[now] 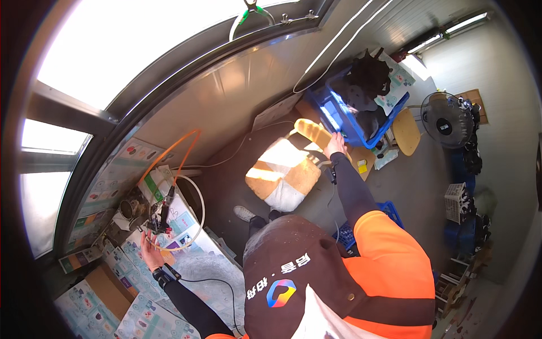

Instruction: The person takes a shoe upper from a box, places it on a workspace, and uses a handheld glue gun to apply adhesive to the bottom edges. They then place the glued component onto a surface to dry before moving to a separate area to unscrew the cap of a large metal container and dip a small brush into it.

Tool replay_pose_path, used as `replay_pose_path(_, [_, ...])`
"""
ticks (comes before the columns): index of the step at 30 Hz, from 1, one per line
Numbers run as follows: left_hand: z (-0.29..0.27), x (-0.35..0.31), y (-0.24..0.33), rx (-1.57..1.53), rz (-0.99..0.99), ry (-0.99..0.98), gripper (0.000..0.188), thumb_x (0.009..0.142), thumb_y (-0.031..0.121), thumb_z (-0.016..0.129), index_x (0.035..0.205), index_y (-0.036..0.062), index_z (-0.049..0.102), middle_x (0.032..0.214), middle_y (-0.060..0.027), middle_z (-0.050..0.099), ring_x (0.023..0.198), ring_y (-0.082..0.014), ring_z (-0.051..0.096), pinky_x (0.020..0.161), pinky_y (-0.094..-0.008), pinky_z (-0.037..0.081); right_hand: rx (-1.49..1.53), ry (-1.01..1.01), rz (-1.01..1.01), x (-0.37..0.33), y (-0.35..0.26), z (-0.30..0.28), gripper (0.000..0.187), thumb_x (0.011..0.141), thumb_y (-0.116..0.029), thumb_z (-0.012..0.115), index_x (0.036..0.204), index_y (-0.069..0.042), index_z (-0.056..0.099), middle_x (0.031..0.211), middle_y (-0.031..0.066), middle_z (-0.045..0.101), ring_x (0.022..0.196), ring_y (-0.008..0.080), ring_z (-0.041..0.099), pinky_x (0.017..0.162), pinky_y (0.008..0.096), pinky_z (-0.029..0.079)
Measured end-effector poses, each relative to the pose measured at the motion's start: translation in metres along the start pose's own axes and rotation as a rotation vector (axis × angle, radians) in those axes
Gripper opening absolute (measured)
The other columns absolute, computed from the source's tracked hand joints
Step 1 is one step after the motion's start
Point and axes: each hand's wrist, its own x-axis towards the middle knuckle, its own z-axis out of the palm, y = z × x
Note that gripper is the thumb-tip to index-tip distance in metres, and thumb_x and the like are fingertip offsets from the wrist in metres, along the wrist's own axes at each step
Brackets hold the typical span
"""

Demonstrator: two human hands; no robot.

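Observation:
A chair with a padded, tan-and-white patched seat [283, 176] stands ahead of me, partly in bright sun. My right hand [335, 146] is closed over the right end of its padded backrest [312, 133]. Off to the left, my left hand [151, 250] has its fingers apart at the edge of a work surface covered in printed sheets [189, 217]. Just beyond those fingers lies a black tool [164, 212], with an orange hose [172, 148] and a pale looped hose [202, 212] around it. Whether the fingertips touch the tool is hard to see.
Behind the chair, a blue crate [361, 138] holds dark and grey items. To its right are a wooden stool [406, 131] and a black fan [446, 121]. Another blue crate [389, 212] sits by my right arm. Cardboard boxes [107, 291] lie at lower left.

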Motion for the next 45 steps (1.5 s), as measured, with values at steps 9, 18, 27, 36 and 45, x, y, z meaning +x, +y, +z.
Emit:
replay_pose_path(9, [-0.011, 0.011, -0.008, 0.441, -0.055, 0.347, 0.033, 0.104, 0.036, 0.063, 0.124, 0.0103, 0.063, 0.083, -0.0033, 0.06, 0.051, -0.0109, 0.05, 0.044, -0.0275, 0.039, -0.002, -0.034, -0.2, 0.068, 0.103, 0.061, 0.041, 0.095, -0.032, 0.067, 0.121, -0.003, 0.056, 0.108, 0.0259, 0.072, 0.102, 0.0438, 0.07, 0.086, 0.0552, 0.055])
replay_pose_path(18, [0.025, 0.019, -0.056, 0.657, 0.46, 0.706, 0.043, 0.099, 0.04, 0.07, 0.105, -0.0032, 0.071, 0.079, -0.0049, 0.066, 0.07, -0.0174, 0.056, 0.068, -0.0335, 0.047, -0.097, -0.027, 0.137, 0.092, 0.195, 0.059, 0.037, 0.097, -0.023, 0.055, 0.123, 0.002, 0.061, 0.123, 0.0307, 0.067, 0.118, 0.0462, 0.064, 0.1, 0.0538, 0.052])
replay_pose_path(27, [-0.067, 0.042, -0.046, 0.451, 0.508, 0.827, 0.042, 0.102, 0.037, 0.067, 0.117, -0.0027, 0.068, 0.079, -0.0019, 0.06, 0.073, -0.0107, 0.053, 0.07, -0.0283, 0.05, -0.029, -0.023, -0.021, -0.037, 0.176, 0.019, 0.029, 0.082, -0.017, 0.068, 0.106, -0.001, 0.072, 0.106, 0.0254, 0.073, 0.106, 0.0407, 0.069, 0.098, 0.0467, 0.053])
replay_pose_path(36, [-0.089, 0.075, -0.05, 0.79, 0.39, 0.795, 0.038, 0.1, 0.039, 0.065, 0.119, 0.007, 0.071, 0.086, -0.0151, 0.071, 0.079, -0.0296, 0.067, 0.077, -0.0404, 0.052, -0.03, -0.155, -0.025, -0.09, 0.144, 0.012, 0.028, 0.086, -0.02, 0.067, 0.105, -0.002, 0.077, 0.101, 0.0201, 0.077, 0.1, 0.0311, 0.073, 0.093, 0.0391, 0.055])
replay_pose_path(45, [-0.094, 0.056, -0.038, 1.128, 0.236, 0.758, 0.049, 0.095, 0.039, 0.07, 0.127, 0.0024, 0.069, 0.089, -0.0176, 0.072, 0.084, -0.0353, 0.068, 0.091, -0.0477, 0.05, 0.119, -0.28, -0.12, -0.095, 0.106, 0.042, 0.023, 0.09, -0.018, 0.07, 0.106, -0.001, 0.074, 0.098, 0.0134, 0.076, 0.096, 0.0239, 0.071, 0.089, 0.0362, 0.055])
